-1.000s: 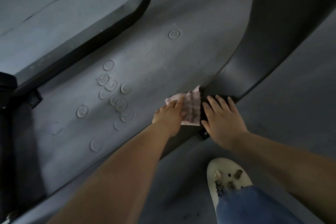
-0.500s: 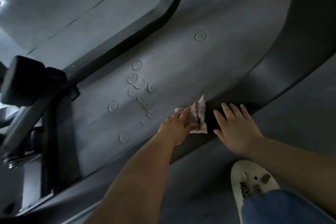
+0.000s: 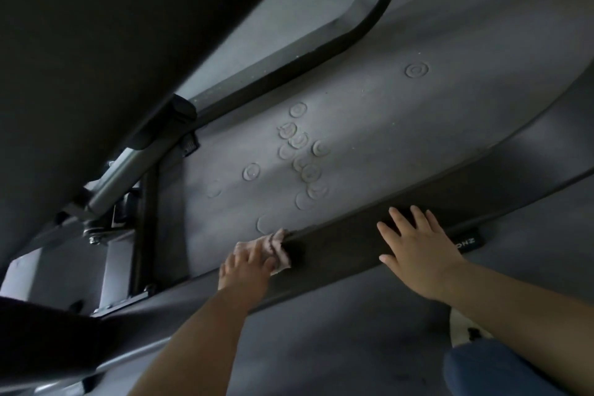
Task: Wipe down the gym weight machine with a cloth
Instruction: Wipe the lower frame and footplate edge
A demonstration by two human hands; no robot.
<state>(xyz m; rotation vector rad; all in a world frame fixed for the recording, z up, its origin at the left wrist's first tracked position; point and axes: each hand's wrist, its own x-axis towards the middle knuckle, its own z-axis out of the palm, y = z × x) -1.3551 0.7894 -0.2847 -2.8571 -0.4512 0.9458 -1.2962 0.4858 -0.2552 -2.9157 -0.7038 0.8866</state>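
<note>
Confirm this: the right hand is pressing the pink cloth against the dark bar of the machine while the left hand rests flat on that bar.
Hands are swapped. The head view shows the left hand pressing the pink cloth against the dark bar, while the right hand rests flat on that bar, fingers spread.

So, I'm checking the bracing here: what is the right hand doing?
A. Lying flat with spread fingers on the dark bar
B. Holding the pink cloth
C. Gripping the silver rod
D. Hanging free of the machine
A: the right hand lies open with fingers spread on the dark bar, while the left hand presses the pink cloth at the bar's edge.
</note>
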